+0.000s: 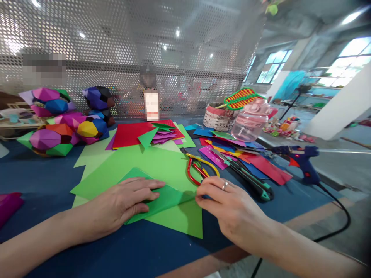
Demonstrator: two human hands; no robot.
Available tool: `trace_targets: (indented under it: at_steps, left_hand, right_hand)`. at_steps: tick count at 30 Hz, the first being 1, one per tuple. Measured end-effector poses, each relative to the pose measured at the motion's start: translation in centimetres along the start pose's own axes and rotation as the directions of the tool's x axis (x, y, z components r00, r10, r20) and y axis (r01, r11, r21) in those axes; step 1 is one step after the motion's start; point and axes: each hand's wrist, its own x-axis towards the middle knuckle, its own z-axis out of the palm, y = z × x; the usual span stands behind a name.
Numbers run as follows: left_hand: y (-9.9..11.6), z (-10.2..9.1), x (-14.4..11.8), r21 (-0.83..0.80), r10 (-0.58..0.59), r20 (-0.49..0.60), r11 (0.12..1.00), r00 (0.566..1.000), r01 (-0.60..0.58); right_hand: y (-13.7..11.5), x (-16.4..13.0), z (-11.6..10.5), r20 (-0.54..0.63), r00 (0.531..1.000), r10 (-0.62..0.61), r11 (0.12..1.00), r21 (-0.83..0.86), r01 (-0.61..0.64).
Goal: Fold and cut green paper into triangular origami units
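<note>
A sheet of darker green paper [174, 196], folded to a pointed shape, lies on larger light green sheets [116, 160]. My left hand [127, 199] rests on its left part, fingers laid along the paper and pressing it down. At the paper's right tip, my right hand [223, 200] pinches the corner between thumb and fingers; a ring is on one finger. Just beyond my right hand are scissors [214, 160] with red and yellow handles. A black and teal utility knife [246, 175] lies to their right.
Folded-paper balls [50, 141] are stacked at the left. Red paper [133, 135] and green and purple pieces lie behind. At the right are coloured scraps [269, 164], a clear bottle [251, 121], a basket [218, 116] and a corded glue gun [304, 160] near the table edge.
</note>
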Motion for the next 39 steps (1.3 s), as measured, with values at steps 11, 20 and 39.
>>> trace_targets:
  at_steps: [11, 20, 39]
  left_hand:
    - [-0.2, 0.1, 0.1, -0.071, 0.032, -0.066, 0.997, 0.997, -0.037]
    - [-0.1, -0.3, 0.2, -0.099, 0.026, -0.027, 0.995, 0.999, -0.028]
    - [-0.1, -0.8, -0.2, -0.086, -0.038, 0.034, 0.995, 0.999, 0.041]
  right_hand:
    - [3.6, 4.0, 0.2, 0.117, 0.879, 0.461, 0.885, -0.138, -0.446]
    - [4.7, 4.6, -1.1, 0.246, 0.753, 0.611, 0.763, 0.074, -0.643]
    - [-6.3, 9.5, 3.5, 0.193, 0.881, 0.432, 0.334, 0.873, -0.356]
